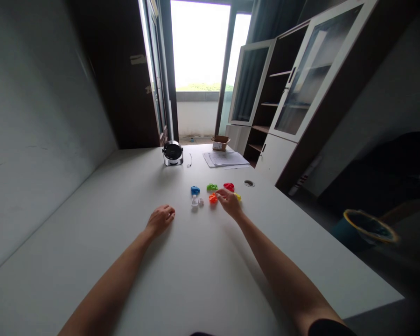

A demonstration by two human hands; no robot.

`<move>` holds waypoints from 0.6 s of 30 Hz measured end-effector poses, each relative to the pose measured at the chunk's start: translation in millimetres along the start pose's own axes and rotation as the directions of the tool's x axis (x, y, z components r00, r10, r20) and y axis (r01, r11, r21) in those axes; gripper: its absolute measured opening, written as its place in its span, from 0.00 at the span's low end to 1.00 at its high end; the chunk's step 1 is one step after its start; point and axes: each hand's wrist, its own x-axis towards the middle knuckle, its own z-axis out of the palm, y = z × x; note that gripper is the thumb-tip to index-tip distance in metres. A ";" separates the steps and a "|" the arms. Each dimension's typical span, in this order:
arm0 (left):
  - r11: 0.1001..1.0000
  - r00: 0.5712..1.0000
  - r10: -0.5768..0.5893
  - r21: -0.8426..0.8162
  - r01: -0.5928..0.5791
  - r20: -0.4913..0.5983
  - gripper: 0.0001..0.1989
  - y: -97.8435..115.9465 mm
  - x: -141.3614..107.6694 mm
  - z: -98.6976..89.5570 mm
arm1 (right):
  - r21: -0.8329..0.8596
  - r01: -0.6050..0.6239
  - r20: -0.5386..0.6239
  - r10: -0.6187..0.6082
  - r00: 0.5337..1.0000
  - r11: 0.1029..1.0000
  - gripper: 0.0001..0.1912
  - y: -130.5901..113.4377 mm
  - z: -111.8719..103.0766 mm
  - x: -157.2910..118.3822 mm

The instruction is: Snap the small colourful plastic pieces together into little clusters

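My right hand point(229, 203) reaches over a white desk point(101, 200), its fingertips at or on an orange plastic piece point(213, 198). Whether they grip it is unclear. Beside that hand lie a red piece point(228, 186) and a small yellow piece point(238, 197), partly hidden by it. A green piece point(212, 187), a blue piece point(195, 190) and small white pieces point(195, 201) lie just left. My left hand point(161, 219) rests loosely on the desk, holding nothing, and is nearest the white pieces.
A round black-and-silver device point(172, 153) and a thin wire point(189, 160) stand at the far end of the desk. Papers point(227, 159) and a small cardboard box point(220, 143) lie nearby. A wall runs along the left; glass-fronted cabinets point(252, 81) stand to the right.
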 end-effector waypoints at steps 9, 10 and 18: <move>0.999 0.999 0.049 -0.008 -0.049 0.018 0.15 -28.1 0.7 -0.5 | -0.022 0.356 0.496 -0.299 0.815 0.934 0.29 -52.4 84.2 -61.3; 0.998 0.997 0.061 -0.033 -0.059 0.054 0.17 -32.8 1.0 -0.4 | -0.038 0.393 0.531 -0.315 0.787 0.919 0.30 -53.0 86.4 -64.7; 0.996 0.942 0.043 0.063 -0.068 0.333 0.41 -43.2 -1.9 8.5 | -0.120 0.499 0.662 -0.305 0.684 0.859 0.39 -68.4 79.3 -67.6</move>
